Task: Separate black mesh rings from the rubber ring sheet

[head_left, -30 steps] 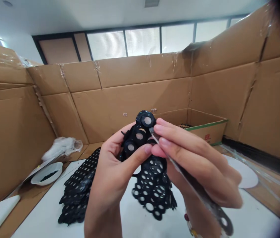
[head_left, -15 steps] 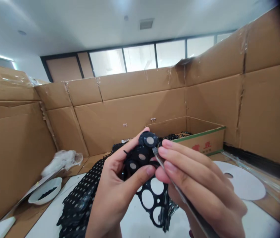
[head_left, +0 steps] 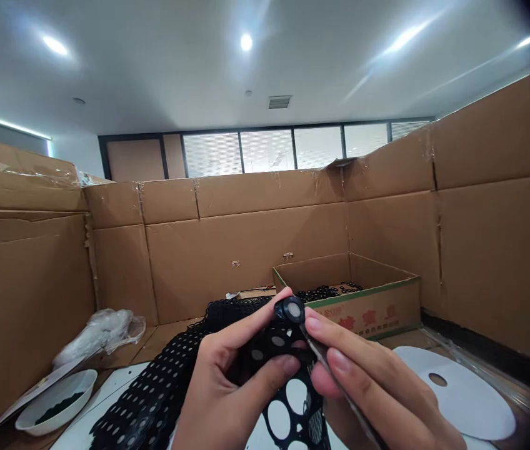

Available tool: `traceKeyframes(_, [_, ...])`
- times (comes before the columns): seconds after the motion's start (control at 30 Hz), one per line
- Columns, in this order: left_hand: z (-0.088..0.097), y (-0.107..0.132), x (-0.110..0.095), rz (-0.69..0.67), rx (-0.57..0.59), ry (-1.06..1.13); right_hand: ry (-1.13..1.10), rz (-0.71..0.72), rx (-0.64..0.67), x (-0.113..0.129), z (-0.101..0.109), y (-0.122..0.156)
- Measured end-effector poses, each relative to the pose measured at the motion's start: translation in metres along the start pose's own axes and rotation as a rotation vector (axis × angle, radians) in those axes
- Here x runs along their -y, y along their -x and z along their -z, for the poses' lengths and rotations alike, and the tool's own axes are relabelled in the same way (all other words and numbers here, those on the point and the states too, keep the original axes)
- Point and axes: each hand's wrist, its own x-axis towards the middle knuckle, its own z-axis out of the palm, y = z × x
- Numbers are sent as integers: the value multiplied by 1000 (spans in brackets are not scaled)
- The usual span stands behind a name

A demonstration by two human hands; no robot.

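Note:
My left hand (head_left: 220,390) is closed round a black perforated rubber sheet (head_left: 277,350), thumb pressed across its front. At the sheet's top edge sits a black ring with a grey centre (head_left: 289,309). My right hand (head_left: 377,400) pinches a thin metal tool (head_left: 335,390), whose tip touches the sheet just below that ring. The sheet hangs down between my hands, showing large round holes (head_left: 293,400). Both hands are low in the middle of the view.
A pile of black perforated sheets (head_left: 152,394) lies on the white table at left. A white bowl (head_left: 54,409) with dark bits and a crumpled plastic bag (head_left: 100,334) are far left. An open cardboard box (head_left: 363,300) stands behind; a white disc (head_left: 457,394) lies right. Cardboard walls (head_left: 246,244) surround.
The view has tilted upward, so my hands and the sheet sit lower in the picture and more ceiling shows. Both hands keep their grip on sheet and tool.

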Motion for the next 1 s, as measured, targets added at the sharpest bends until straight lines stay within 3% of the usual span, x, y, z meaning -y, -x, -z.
traceKeyframes(0.2, [-5, 0, -4, -2, 45, 51, 47, -41, -13, 1, 2, 3])
traceKeyframes(0.4, [0, 0, -4, -110, 14, -184, 78, 58, -55, -3, -3, 5])
traceKeyframes(0.53, [2, 0, 0, -173, 0, -264, 58, 16, -273, -4, -18, 10])
traceKeyframes(0.6, [-1, 1, -1, -166, -53, -211, 16, 6, -354, -4, -26, 11])
traceKeyframes(0.7, [-4, 2, -4, -151, -87, -133, -83, 24, -368, -6, -35, 10])
traceKeyframes(1.0, [-7, -2, -7, -170, -93, -240, -360, 4, -371, -21, -42, 2])
